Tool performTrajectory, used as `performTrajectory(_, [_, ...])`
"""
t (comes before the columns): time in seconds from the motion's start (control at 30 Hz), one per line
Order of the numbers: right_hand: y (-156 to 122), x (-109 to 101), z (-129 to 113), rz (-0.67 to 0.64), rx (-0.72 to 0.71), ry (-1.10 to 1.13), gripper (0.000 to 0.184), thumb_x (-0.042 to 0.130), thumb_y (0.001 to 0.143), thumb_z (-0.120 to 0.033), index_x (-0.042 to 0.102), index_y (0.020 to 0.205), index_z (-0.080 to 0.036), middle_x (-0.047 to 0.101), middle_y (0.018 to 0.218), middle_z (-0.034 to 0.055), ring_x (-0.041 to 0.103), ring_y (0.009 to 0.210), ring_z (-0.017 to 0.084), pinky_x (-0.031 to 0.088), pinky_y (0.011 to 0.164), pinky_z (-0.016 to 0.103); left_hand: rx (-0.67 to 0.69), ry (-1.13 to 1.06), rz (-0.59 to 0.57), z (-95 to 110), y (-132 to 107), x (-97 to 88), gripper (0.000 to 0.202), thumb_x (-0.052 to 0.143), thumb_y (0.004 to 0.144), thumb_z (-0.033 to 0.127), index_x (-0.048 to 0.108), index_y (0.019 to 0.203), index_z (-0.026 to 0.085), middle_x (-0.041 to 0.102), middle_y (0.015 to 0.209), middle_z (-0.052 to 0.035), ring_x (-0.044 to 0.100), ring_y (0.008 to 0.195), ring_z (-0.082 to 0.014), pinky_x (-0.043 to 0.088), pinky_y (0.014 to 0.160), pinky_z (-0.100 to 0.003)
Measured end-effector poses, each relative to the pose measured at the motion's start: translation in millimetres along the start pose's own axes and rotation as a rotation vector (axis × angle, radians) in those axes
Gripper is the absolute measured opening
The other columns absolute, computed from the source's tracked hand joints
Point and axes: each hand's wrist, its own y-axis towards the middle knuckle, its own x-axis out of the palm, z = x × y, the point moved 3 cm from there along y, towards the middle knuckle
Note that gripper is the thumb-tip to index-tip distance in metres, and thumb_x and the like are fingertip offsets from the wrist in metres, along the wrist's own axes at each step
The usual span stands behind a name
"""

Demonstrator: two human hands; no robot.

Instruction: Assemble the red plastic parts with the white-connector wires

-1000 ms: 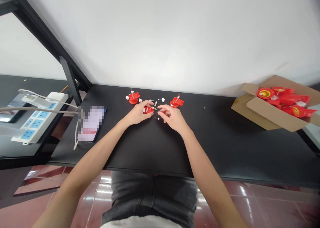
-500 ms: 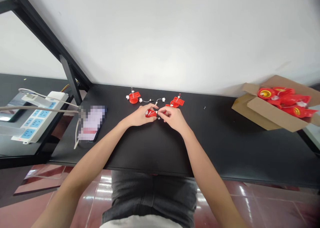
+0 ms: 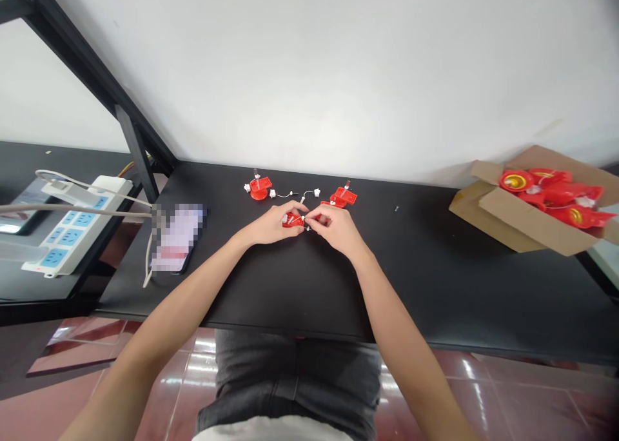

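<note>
both hands have drawn together since a second ago, when a small gap lay between them; over the last half second they have hardly shifted. now the left hand (image 3: pixel 269 225) and the right hand (image 3: pixel 337 229) meet over the middle of the black table (image 3: pixel 435 280), towards its far edge, with a small red piece (image 3: pixel 293 220) between them. the left hand's fingers are curled narrowly round that red piece from the left, thumb underneath. the right hand's fingertips (image 3: pixel 315 217) are pinched tight at the piece's right edge, touching it; what exactly they nip there is too small to tell. just beyond the hands, near the wall, lie a second red part (image 3: pixel 260 187) on the left and a third red part (image 3: pixel 342 197) on the right, with a thin white wire (image 3: pixel 305 193) curving between them. a tiny screw (image 3: pixel 396 208) lies alone further right. at the far right end an open cardboard box (image 3: pixel 503 218) holds a heap of red and yellow parts (image 3: pixel 551 196). on the left of the table rests a phone (image 3: pixel 178 238), and beyond it, on a lower surface, a white power strip (image 3: pixel 72 231) with a cable.
</note>
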Motion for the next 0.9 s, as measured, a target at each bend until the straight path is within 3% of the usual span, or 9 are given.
performTrajectory(0.33, [-1.4,-0.6,1.5,-0.029,-0.048,-0.015,0.014,0.064,0.087,-0.022,0.070,0.075,-0.021,0.064,0.077,0.0014,0.050,0.061,0.013,0.040,0.062,0.030,0.025,-0.067,0.016,2.1,0.2,2.2,0.036,0.064,0.088,0.037,0.060,0.118,0.019,0.071,0.102,-0.0041,0.067,0.092,-0.0183,0.052,0.089,-0.034])
performTrajectory(0.57, [-1.6,-1.6,0.6,0.004,-0.100,0.004,0.015,0.065,0.088,-0.021,0.071,0.074,-0.020,0.063,0.077,0.0011,0.050,0.060,0.013,0.041,0.063,0.030,0.070,-0.087,0.135,2.2,1.5,7.1,0.028,0.060,0.091,0.039,0.060,0.111,0.018,0.069,0.093,-0.0026,0.064,0.083,-0.0156,0.051,0.079,-0.030])
performTrajectory(0.9, [-2.1,-5.0,-5.0,0.068,-0.135,0.024,0.013,0.069,0.089,-0.027,0.074,0.079,-0.021,0.070,0.082,0.0022,0.051,0.063,0.014,0.044,0.063,0.030,0.175,-0.046,0.224,10.9,-0.3,8.5,0.025,0.058,0.095,0.039,0.060,0.110,0.019,0.068,0.094,-0.0034,0.065,0.083,-0.0159,0.052,0.083,-0.031])
